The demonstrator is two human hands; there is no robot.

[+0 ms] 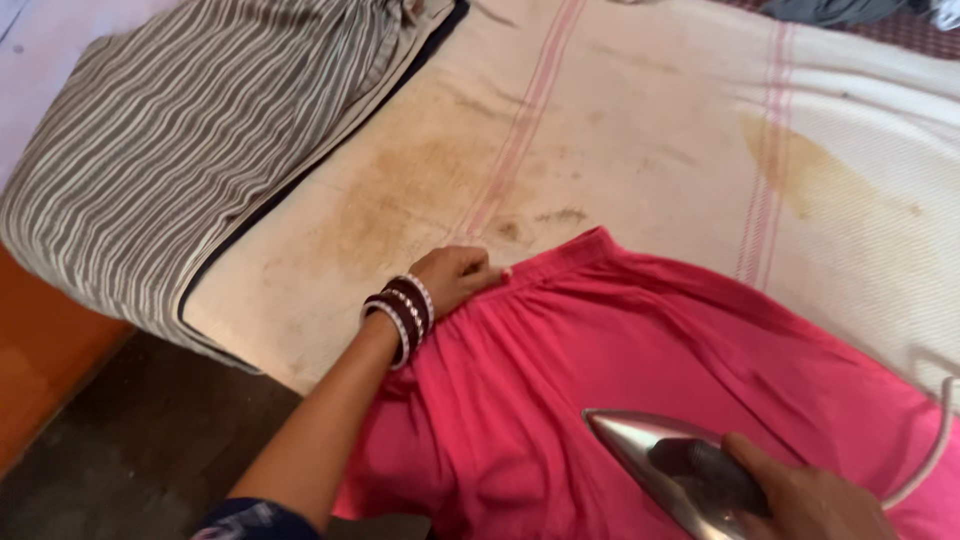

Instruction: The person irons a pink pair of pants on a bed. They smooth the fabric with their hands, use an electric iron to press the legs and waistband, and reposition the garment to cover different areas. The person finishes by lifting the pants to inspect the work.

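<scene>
Right hand point(810, 495), nearest the camera at the lower edge of the view, was closed around the dark handle of a metal iron point(668, 468). The iron's polished body rested flat on a pink garment point(600, 340), its pointed nose directed toward the upper left. A pale cord point(935, 440) curved away from its rear on the right side.

The iron appeared rigid and moderately heavy; the handle on top was the correct place to hold it, since the metal body was presumably hot.

Left hand point(452, 275), wearing several dark bangles point(400, 305) at the wrist, lay further out. Its fingers were curled and pressed down on the gathered top edge of the garment, pinning that edge against the padding beneath.

The garment lay spread across the near right part of the surface, with soft folds fanning out from the gathered band. It looked light, limp and prone to sliding or bunching, so holding it at the stiffer band gave the best control.

Beneath it lay a cream cover cloth point(650, 130) with pink stripes and brown scorch stains. Further left, a folded grey-and-white striped fabric point(200, 140) rested on the far corner of the surface.
</scene>
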